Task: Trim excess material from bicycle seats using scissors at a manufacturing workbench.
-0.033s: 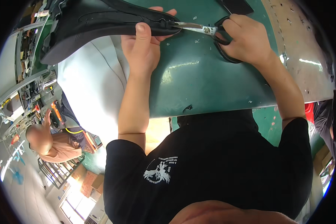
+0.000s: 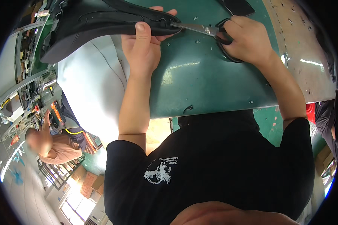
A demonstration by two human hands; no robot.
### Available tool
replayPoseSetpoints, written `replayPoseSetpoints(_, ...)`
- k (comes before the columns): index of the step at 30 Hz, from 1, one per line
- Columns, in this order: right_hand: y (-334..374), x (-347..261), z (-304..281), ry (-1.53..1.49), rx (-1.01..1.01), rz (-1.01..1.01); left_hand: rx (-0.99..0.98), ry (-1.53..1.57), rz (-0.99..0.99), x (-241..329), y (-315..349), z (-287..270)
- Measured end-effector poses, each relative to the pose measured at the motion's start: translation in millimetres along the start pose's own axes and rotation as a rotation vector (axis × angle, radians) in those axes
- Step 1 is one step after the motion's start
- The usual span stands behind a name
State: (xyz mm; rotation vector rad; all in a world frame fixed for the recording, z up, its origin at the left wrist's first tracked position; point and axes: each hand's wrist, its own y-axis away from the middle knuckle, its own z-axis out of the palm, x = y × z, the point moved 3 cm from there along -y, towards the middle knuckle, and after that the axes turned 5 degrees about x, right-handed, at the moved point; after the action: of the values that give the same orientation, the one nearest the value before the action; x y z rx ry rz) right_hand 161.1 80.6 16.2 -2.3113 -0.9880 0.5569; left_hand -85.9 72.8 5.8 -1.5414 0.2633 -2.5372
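A black bicycle saddle [image 2: 97,22] is held underside up at the upper left. My left hand [image 2: 142,48] supports its narrow nose from below, with the thumb on the near side and fingertips showing past the far edge. In my right hand [image 2: 248,39] are scissors [image 2: 199,29] with black handles, the fingers wrapped through and around the loops. Their metal blades point left, and the tips touch the inner edge at the saddle's nose. Whether material lies between the blades is too small to tell.
Under my hands is a green tabletop [image 2: 214,90] with small dark scraps [image 2: 189,108]. A black flat object [image 2: 236,6] lies at the far edge. White sheeting [image 2: 90,82] hangs at the left. Another person [image 2: 60,146] sits at the lower left; a brown board [image 2: 304,45] is at right.
The scissors have turned slightly in my right hand, and the blades look narrower and closer together at the saddle's nose. The saddle and my left hand have hardly moved.
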Motion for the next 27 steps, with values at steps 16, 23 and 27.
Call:
replayPoseSetpoints(16, -7.7, -4.7, -5.1, -0.03, -0.021, 0.143, 0.0, -0.043, 0.028, -4.1, -2.9, -4.3)
replayPoseSetpoints(23, -6.7, -1.4, -2.1, 0.007, -0.022, 0.142, -0.072, -0.039, 0.038, -4.8, -2.9, -0.4)
replayPoseSetpoints(27, -8.6, -1.8, -3.4, 0.036, -0.046, 0.119, -0.071, -0.013, 0.015, -3.4, -2.2, -2.6)
